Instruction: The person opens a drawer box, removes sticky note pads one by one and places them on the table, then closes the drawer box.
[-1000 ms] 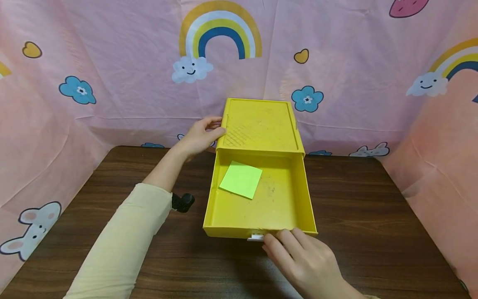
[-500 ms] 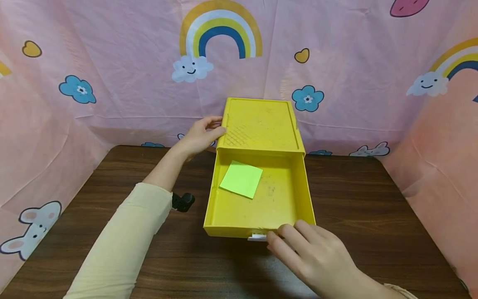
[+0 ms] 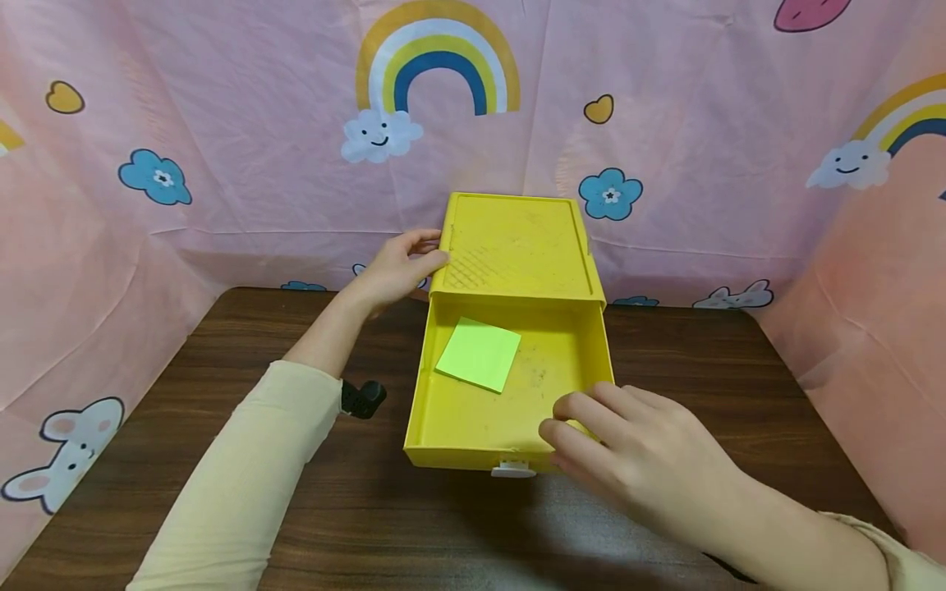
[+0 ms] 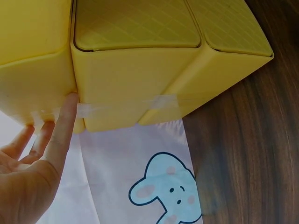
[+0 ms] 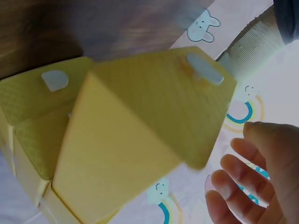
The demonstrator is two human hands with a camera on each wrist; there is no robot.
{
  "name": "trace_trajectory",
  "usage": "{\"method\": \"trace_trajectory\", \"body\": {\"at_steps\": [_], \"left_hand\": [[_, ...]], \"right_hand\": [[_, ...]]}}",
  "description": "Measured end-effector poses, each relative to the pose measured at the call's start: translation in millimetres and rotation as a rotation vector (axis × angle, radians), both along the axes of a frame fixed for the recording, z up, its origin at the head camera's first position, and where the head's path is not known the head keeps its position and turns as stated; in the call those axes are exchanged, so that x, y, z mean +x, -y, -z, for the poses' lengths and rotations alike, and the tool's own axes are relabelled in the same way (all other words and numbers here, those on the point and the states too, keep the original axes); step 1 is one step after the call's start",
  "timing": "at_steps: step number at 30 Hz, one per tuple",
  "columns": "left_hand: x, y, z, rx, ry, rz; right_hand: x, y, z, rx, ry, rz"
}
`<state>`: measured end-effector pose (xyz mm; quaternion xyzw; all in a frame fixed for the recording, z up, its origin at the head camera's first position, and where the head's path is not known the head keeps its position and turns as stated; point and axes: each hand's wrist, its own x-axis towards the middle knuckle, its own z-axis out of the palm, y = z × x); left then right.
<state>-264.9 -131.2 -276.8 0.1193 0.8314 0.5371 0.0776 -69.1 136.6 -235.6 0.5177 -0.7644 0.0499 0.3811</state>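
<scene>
A yellow drawer cabinet (image 3: 525, 242) stands at the back of the table, its top drawer (image 3: 461, 423) pulled out. Inside lies a square pad of light green sticky notes (image 3: 479, 355), towards the left and back. A white handle (image 3: 512, 469) sits on the drawer front. My left hand (image 3: 397, 264) rests against the cabinet's left side, thumb near the top edge; in the left wrist view its fingers (image 4: 60, 133) touch the yellow wall. My right hand (image 3: 643, 451) hovers over the drawer's front right corner, fingers loosely bent and holding nothing. In the right wrist view it is apart from the drawer.
Lower drawers (image 4: 135, 25) are shut beneath the pulled-out one, and clear tape (image 4: 161, 101) crosses the cabinet's side. The dark wooden table (image 3: 739, 427) surrounds it. Pink printed cloth (image 3: 281, 123) hangs behind and on both sides.
My right hand has let go of the white handle and risen up and right, over the drawer's front right corner. My left hand, the drawer and the sticky notes have stayed in place.
</scene>
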Motion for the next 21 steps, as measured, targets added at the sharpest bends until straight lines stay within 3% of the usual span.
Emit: {"method": "trace_trajectory", "body": {"at_steps": [8, 15, 21], "left_hand": [[-0.2, 0, 0.8, -0.026, -0.017, 0.000], [0.0, 0, 0.9, -0.027, -0.021, -0.008], [1.4, 0, -0.2, -0.022, -0.013, -0.007]], "right_hand": [[-17.0, -11, -7.6, 0.145, 0.155, 0.053], [-34.2, -10, -14.0, 0.204, 0.175, 0.053], [-45.0, -5, -20.3, 0.294, 0.271, 0.108]]}}
